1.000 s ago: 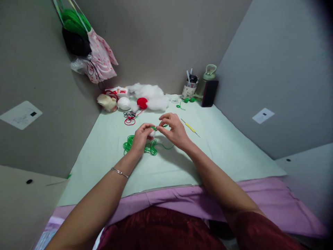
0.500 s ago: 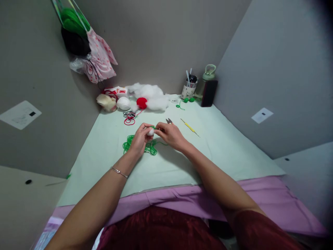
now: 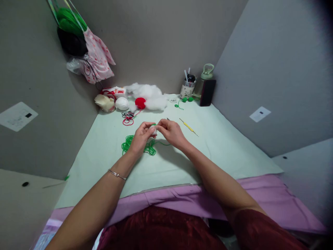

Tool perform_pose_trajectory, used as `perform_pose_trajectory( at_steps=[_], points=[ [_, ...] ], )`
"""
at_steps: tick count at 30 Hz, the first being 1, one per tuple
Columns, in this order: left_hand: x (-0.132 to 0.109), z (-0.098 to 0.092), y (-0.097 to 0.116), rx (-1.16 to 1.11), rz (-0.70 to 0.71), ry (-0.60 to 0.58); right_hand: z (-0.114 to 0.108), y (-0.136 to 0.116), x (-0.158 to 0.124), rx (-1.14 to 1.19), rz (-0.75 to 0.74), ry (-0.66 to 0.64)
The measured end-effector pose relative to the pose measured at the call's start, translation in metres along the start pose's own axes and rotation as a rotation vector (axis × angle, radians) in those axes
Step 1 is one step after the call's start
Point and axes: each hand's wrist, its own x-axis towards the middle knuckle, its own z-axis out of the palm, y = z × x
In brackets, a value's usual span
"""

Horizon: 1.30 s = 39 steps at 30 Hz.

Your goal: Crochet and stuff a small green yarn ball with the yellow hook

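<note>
Over the middle of the table, my left hand (image 3: 142,136) is closed around a small white wad of stuffing (image 3: 154,131) with a bit of green crochet (image 3: 154,124) along its top. My right hand (image 3: 170,131) meets it from the right, thumb and forefinger pinched together against its edge. What sits between those fingertips is too small to make out. Beneath and beside my left hand lies a loose tangle of green yarn (image 3: 150,148), and one strand of it runs right, under my right hand. Scissors (image 3: 168,119) are mostly hidden behind my right hand.
A yellow crochet hook (image 3: 188,127) lies to the right. Along the back are white fibre stuffing (image 3: 153,95), a red yarn ball (image 3: 140,103), a white ball (image 3: 122,103), a pen cup (image 3: 187,88), a bottle (image 3: 207,74) and a phone (image 3: 207,93). Bags (image 3: 97,55) hang at left.
My left hand has turned the stuffed piece slightly and it sits a little further right. My right hand has shifted its pinch and now covers more of the scissors. The view has moved slightly.
</note>
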Motion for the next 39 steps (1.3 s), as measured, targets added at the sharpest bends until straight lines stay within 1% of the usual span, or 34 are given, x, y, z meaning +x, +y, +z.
perform_pose_trajectory(
  at_steps=[5, 8, 10, 13, 17, 22, 29, 33, 39],
  points=[
    [0.005, -0.003, -0.006, 0.085, 0.022, 0.071, 0.003, -0.005, -0.004, 0.058, -0.049, -0.107],
    [0.008, -0.007, -0.011, 0.131, 0.021, 0.130, 0.009, -0.010, -0.008, 0.045, -0.067, -0.124],
    [0.010, -0.010, -0.013, 0.152, -0.007, 0.142, 0.012, -0.011, -0.010, 0.031, -0.083, -0.131],
    [0.012, -0.013, -0.015, 0.152, -0.075, 0.123, 0.013, -0.009, -0.009, -0.003, -0.109, -0.138],
    [0.010, -0.013, -0.013, 0.099, -0.130, 0.096, 0.011, -0.002, -0.003, -0.065, -0.114, -0.095],
    [0.003, -0.006, -0.007, 0.005, -0.092, 0.068, 0.012, 0.002, 0.000, -0.072, -0.060, -0.045],
    [-0.003, 0.002, 0.003, -0.054, -0.066, -0.023, 0.010, 0.007, 0.003, -0.002, 0.016, 0.002],
    [-0.001, 0.000, 0.003, -0.046, -0.059, -0.044, 0.006, 0.009, 0.004, 0.056, -0.010, -0.016],
    [0.006, -0.006, -0.004, 0.017, -0.029, -0.008, -0.001, -0.002, -0.001, 0.148, -0.078, -0.131]
  ],
)
